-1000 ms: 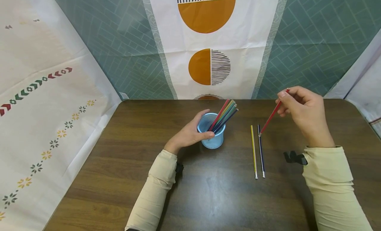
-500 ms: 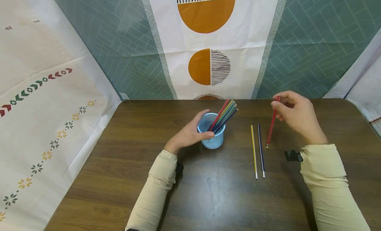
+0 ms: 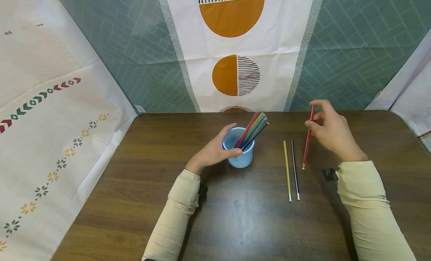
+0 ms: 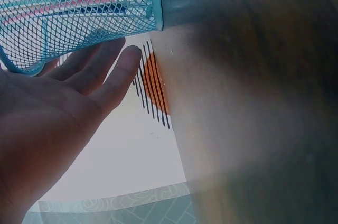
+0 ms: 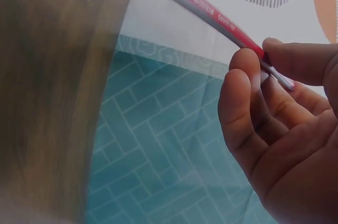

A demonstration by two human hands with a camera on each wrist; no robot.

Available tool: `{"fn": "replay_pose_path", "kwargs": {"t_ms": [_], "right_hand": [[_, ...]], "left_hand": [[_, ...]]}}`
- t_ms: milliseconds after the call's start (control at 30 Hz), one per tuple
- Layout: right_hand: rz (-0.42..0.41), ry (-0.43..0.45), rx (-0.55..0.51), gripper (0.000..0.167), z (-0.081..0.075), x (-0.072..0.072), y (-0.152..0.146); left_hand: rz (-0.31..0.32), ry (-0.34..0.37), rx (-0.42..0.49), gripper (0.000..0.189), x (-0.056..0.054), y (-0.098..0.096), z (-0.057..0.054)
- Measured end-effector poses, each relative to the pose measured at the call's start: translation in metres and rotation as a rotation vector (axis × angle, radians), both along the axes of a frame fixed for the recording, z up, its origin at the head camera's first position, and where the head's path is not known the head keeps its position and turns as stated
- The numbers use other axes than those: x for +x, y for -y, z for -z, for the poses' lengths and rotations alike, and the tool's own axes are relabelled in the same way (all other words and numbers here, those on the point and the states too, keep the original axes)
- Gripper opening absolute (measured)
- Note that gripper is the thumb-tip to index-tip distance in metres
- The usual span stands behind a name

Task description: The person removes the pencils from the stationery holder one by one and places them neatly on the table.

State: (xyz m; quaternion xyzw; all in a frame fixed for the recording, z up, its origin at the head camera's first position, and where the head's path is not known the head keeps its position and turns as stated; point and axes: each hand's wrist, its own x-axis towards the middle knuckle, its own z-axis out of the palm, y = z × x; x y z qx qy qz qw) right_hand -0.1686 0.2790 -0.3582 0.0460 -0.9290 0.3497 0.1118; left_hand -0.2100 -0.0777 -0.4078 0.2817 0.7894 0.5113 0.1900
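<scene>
My left hand [image 3: 214,150] holds a light blue mesh pencil cup [image 3: 241,161], its thumb at the near rim. Several coloured pencils [image 3: 253,130] lean to the right in the cup. In the left wrist view the fingers [image 4: 113,73] lie alongside the mesh wall. Over the right of the table, my right hand [image 3: 331,132] pinches a red pencil [image 3: 307,147] near its upper end between thumb and fingers. The pencil slants down, its metal-looking tip low over the table. To its left a yellow pencil [image 3: 287,173] and a dark blue pencil [image 3: 295,173] lie side by side.
The brown wooden table [image 3: 134,186] ends at the back against a patterned cloth [image 3: 272,77]. Another printed cloth [image 3: 60,134] hangs along the left side. Dark straps with small mounts sit at both wrists.
The right hand has brought the red pencil from over the dark blue one to its right, turning it more upright. The left hand and cup have stayed put.
</scene>
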Motion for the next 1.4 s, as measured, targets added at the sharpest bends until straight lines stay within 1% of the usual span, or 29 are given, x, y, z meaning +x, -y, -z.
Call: {"fn": "replay_pose_path", "kwargs": {"t_ms": [100, 267, 500, 700, 867, 1000, 1167, 1400], "right_hand": [[-0.017, 0.025, 0.027, 0.057, 0.003, -0.002, -0.001], [-0.048, 0.103, 0.054, 0.059, 0.009, -0.005, -0.002], [-0.099, 0.18, 0.074, 0.059, 0.022, -0.011, -0.004], [-0.1, 0.244, 0.042, 0.059, 0.033, -0.014, -0.007], [-0.087, 0.301, -0.021, 0.06, 0.042, -0.016, -0.009], [-0.091, 0.365, -0.065, 0.059, 0.049, -0.018, -0.011], [-0.103, 0.429, -0.067, 0.057, 0.054, -0.018, -0.013], [-0.135, 0.478, -0.064, 0.053, 0.056, -0.017, -0.011]], "left_hand": [[-0.004, 0.002, -0.005, 0.092, 0.0, 0.0, 0.0], [-0.004, -0.002, -0.009, 0.096, -0.001, 0.0, 0.001], [-0.008, -0.004, -0.008, 0.094, -0.001, 0.0, 0.002], [-0.004, 0.0, -0.007, 0.098, -0.001, 0.0, 0.002], [0.006, -0.003, 0.003, 0.099, -0.001, 0.001, 0.002], [0.009, -0.005, 0.006, 0.1, -0.001, 0.001, 0.002], [0.012, -0.004, 0.007, 0.094, -0.002, 0.0, 0.002], [0.006, 0.0, 0.011, 0.088, -0.001, 0.0, 0.001]]}}
